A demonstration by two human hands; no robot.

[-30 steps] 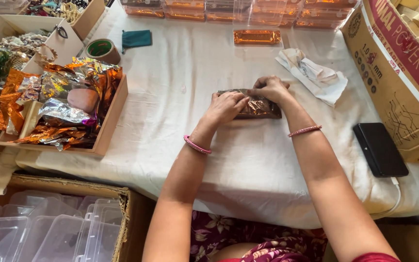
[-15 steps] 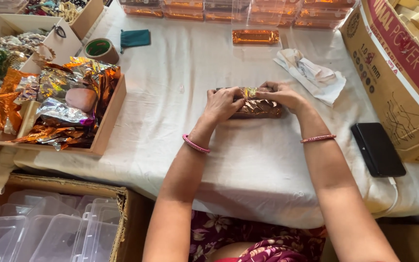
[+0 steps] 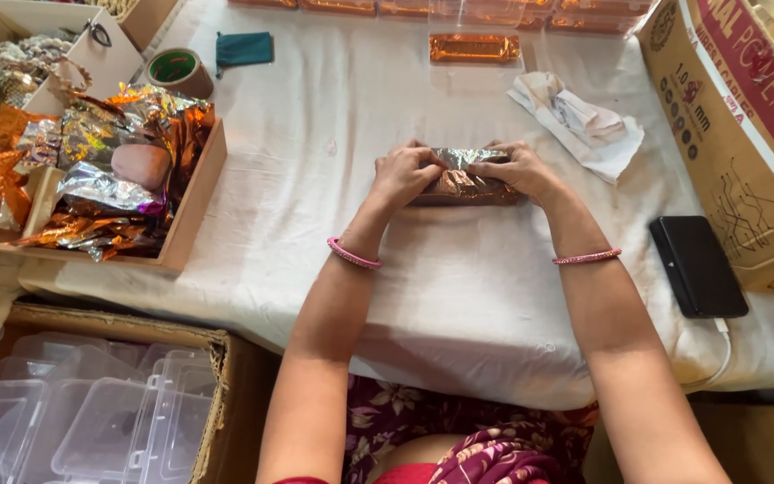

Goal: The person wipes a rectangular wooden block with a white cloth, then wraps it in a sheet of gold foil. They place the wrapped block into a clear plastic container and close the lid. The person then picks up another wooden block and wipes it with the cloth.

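A small block half wrapped in shiny copper and silver foil lies on the white cloth in the middle of the table. My left hand grips its left end, fingers pressing the foil down. My right hand holds its right end, fingertips pinching the silver foil on top. Both wrists wear pink bangles.
A shallow cardboard tray of crumpled foil sheets sits at left, a tape roll and green pouch behind it. Crumpled paper, a black phone and a large carton stand right. Clear plastic boxes fill a carton below.
The foil has been folded over the block, silver side now showing on top. Both hands have stayed at its ends, working the wrap tighter.
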